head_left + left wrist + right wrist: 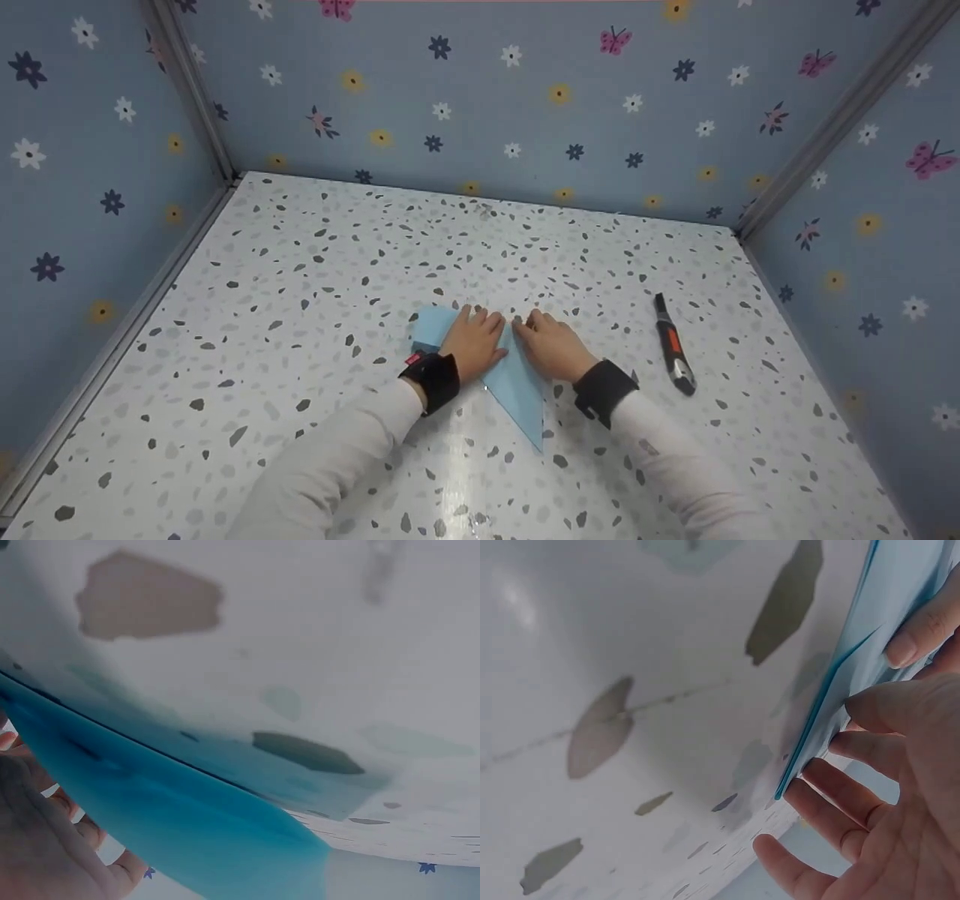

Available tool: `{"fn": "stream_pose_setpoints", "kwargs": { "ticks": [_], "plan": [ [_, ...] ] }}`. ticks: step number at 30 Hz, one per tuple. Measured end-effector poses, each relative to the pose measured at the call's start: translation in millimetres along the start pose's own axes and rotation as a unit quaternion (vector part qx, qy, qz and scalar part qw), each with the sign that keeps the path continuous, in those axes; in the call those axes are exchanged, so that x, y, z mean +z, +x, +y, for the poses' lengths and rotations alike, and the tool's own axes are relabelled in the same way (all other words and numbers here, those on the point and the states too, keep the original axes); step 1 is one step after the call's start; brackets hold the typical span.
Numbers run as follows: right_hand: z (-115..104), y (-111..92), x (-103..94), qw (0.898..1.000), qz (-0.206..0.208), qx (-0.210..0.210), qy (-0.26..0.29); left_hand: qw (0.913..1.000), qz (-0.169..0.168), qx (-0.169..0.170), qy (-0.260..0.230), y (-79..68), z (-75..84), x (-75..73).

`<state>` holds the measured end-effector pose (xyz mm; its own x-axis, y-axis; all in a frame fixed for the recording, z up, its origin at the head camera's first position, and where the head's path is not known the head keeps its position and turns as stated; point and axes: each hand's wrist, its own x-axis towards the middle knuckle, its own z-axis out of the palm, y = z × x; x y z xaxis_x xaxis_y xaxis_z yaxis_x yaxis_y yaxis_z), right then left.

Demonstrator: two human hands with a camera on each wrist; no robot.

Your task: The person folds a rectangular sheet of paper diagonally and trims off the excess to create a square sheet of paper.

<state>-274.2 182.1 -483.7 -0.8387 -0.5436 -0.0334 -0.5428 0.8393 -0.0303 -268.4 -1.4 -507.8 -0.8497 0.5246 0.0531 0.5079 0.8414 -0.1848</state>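
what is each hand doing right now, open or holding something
Left hand: open, resting on the blue paper.
Right hand: fingers touching the blue paper; whether they pinch it cannot be told.

The 2 sleeved arms (337,450) reach forward and angle inward, the left hand (474,345) lying palm down with fingers extended, the right hand (553,346) just beside it (thumb (877,705) near the index finger (871,753)), fingers loosely bent.

Light-blue folded paper (519,384) shows smooth and matt against a glossy white speckled tabletop (337,247); a slim black-and-orange cutter (674,346) looks plastic.
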Motion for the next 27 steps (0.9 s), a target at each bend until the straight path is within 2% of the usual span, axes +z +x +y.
{"fn": "stream_pose_setpoints", "kwargs": {
  "ticks": [3,11,20,27],
  "plan": [
    [-1.1,-0.7,1.4,1.000,-0.002,0.008,-0.011,0.9998,-0.017,-0.015,0.001,-6.9,-5.3,-1.8],
    [-1.5,-2.8,5.7,1.000,0.005,0.005,-0.023,0.9937,-0.046,-0.080,-0.064,-24.0,-17.9,3.4],
    [-4.1,-6.0,0.0,1.000,-0.005,0.013,0.017,0.9829,-0.068,-0.151,-0.080,-37.9,-33.2,4.0],
    [-3.4,-5.5,-0.4,1.000,-0.013,0.013,0.016,0.9735,-0.098,-0.201,-0.049,-42.1,-38.7,4.7]
  ]
}}
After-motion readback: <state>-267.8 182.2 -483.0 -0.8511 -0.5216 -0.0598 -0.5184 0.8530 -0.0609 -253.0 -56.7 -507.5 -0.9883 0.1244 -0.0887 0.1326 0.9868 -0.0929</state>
